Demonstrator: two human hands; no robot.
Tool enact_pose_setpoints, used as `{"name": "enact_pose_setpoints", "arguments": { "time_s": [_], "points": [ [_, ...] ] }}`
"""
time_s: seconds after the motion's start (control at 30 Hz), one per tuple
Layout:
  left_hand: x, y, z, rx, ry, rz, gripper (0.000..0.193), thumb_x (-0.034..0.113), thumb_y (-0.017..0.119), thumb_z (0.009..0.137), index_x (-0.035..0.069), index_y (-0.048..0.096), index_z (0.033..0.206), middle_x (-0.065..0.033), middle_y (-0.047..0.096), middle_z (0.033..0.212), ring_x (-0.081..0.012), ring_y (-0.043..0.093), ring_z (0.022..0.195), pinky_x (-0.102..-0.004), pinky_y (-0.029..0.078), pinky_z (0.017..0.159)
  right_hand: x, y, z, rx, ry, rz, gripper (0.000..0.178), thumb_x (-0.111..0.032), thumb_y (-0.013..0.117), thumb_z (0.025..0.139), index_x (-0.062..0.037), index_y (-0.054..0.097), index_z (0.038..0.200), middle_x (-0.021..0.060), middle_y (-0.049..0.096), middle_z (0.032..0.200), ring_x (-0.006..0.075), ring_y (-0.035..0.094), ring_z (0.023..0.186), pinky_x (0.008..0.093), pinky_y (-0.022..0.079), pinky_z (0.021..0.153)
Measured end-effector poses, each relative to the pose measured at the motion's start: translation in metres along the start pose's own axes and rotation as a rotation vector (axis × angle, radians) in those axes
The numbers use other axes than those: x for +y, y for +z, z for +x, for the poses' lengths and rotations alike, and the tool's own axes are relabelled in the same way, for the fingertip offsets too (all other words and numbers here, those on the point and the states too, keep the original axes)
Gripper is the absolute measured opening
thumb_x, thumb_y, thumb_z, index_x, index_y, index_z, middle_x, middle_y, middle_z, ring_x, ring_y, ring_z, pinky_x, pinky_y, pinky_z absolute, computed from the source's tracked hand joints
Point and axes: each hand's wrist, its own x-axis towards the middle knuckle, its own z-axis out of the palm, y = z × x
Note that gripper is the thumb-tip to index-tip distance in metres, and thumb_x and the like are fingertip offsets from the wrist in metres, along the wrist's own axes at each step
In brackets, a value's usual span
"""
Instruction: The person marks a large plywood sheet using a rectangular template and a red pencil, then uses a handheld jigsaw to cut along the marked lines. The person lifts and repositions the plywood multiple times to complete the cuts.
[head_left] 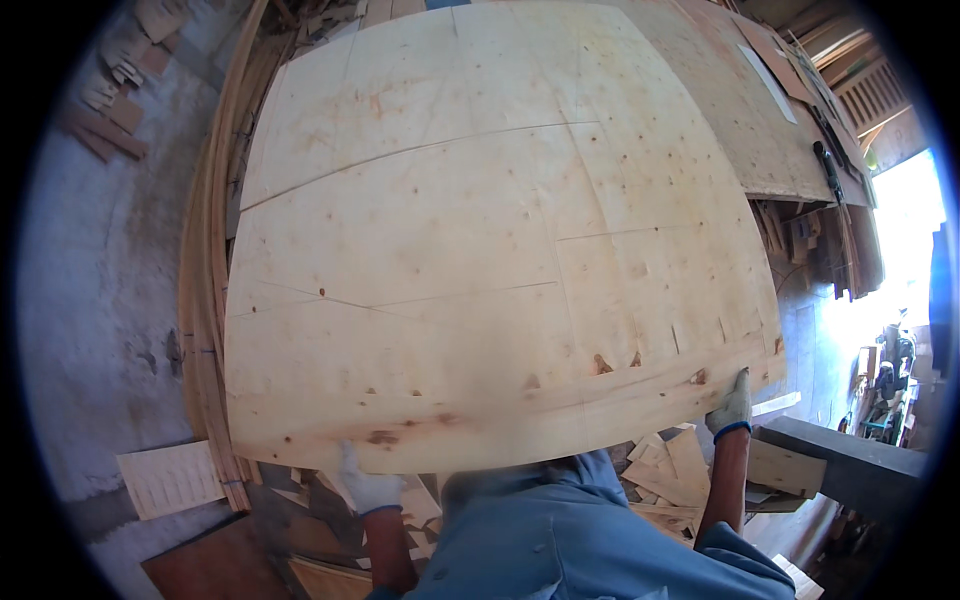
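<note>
A large pale plywood sheet (480,250) with knots and long cracks fills the middle of the view. Its far part reaches over a wooden worktable, and its near edge is in front of my body. My left hand (372,486), in a whitish work glove, grips that near edge left of centre, with the fingers partly hidden by the sheet. At the near right corner my right hand (732,410), in a glove with a blue cuff, is closed on the edge, its thumb on the top face.
Long wooden strips (205,310) run along the sheet's left side beside a grey wall (85,290). Thin wood offcuts (675,468) litter the floor around me. A brown worktable (700,95) carries a black-handled tool (828,168). A dark grey beam (850,455) lies at right.
</note>
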Motion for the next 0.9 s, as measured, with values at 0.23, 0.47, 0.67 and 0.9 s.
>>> {"name": "enact_pose_setpoints", "arguments": {
  "time_s": [0.23,0.47,0.67,0.9],
  "points": [
    [0.016,0.018,0.011,-0.012,-0.015,0.002,0.096,0.022,0.091,0.058,-0.007,0.047,0.138,-0.024,0.054,0.134,-0.0319,0.059,0.118,-0.0377,0.05,0.102,0.003,0.016,0.017,-0.038,-0.008,0.022,0.065,-0.056,0.044,0.101,-0.0088,0.043,0.145,0.0141,0.053,0.142,0.0329,0.057,0.123,0.0484,0.049,0.103],
    [0.024,0.031,0.026,-0.028,-0.084,-0.198,0.1,0.015,0.092,0.058,-0.002,0.043,0.143,-0.0183,0.054,0.128,-0.0258,0.063,0.105,-0.0352,0.057,0.087,0.002,0.032,0.028,0.005,0.009,-0.014,0.065,-0.057,0.044,0.1,-0.0088,0.044,0.144,0.0149,0.053,0.141,0.0332,0.058,0.121,0.0495,0.049,0.103],
    [0.015,0.031,0.044,-0.107,-0.186,-0.448,0.089,0.01,0.085,0.071,0.005,0.037,0.146,-0.0152,0.054,0.125,-0.0229,0.062,0.103,-0.0379,0.059,0.081,0.002,0.032,0.049,-0.095,-0.026,-0.045,0.065,-0.057,0.046,0.099,-0.0093,0.045,0.143,0.0151,0.056,0.136,0.0339,0.061,0.115,0.0499,0.051,0.1],
    [0.009,0.031,0.065,-0.157,-0.256,-0.56,0.063,0.012,0.071,0.087,0.007,0.041,0.142,-0.0154,0.054,0.127,-0.0232,0.06,0.109,-0.0435,0.058,0.086,-0.002,0.056,0.038,-0.054,-0.042,-0.109,0.062,-0.049,0.036,0.106,-0.0006,0.039,0.145,0.0148,0.051,0.142,0.0272,0.057,0.124,0.0358,0.048,0.105]
  ]
}}
